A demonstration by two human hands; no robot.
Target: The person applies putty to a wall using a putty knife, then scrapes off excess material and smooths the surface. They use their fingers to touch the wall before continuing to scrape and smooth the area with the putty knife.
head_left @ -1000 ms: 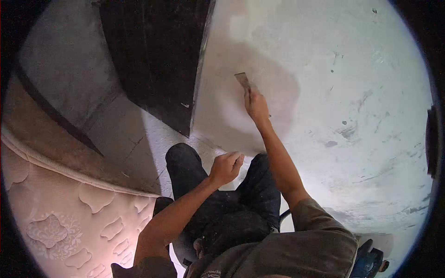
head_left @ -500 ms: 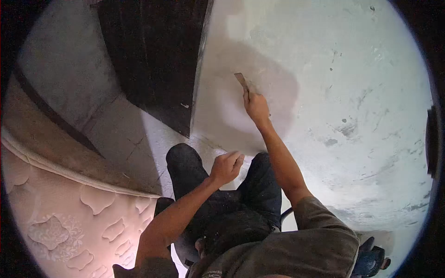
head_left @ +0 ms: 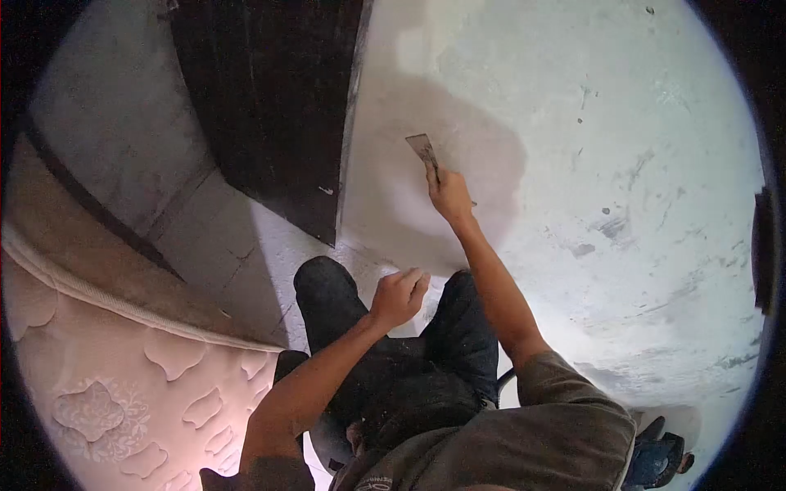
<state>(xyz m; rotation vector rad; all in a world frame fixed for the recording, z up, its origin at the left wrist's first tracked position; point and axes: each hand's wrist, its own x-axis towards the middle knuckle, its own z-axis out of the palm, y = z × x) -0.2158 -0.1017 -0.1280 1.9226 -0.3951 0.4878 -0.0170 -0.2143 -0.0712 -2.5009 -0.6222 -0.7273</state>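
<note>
My right hand [head_left: 451, 196] is wrapped round the handle of a putty knife [head_left: 422, 148], whose flat, smeared blade points up and to the left. The blade is at the pale wall [head_left: 573, 245], inside my arm's shadow; whether it touches the surface is hard to tell. My left hand [head_left: 399, 297] is closed with curled fingers, above the gap between my knees. What it holds, if anything, is hidden inside the fingers.
A dark door-like panel [head_left: 270, 106] stands left of the wall. At lower left lies a pink quilted mattress [head_left: 180, 393], with a brown board-like surface [head_left: 90, 221] behind it. Floor tiles [head_left: 221, 229] show between mattress and panel. A dark blue object [head_left: 655, 458] is at lower right.
The putty knife has turned so that more of its blade face shows, and its tip has shifted slightly left and down. My right hand moved a little left; my left hand stayed put.
</note>
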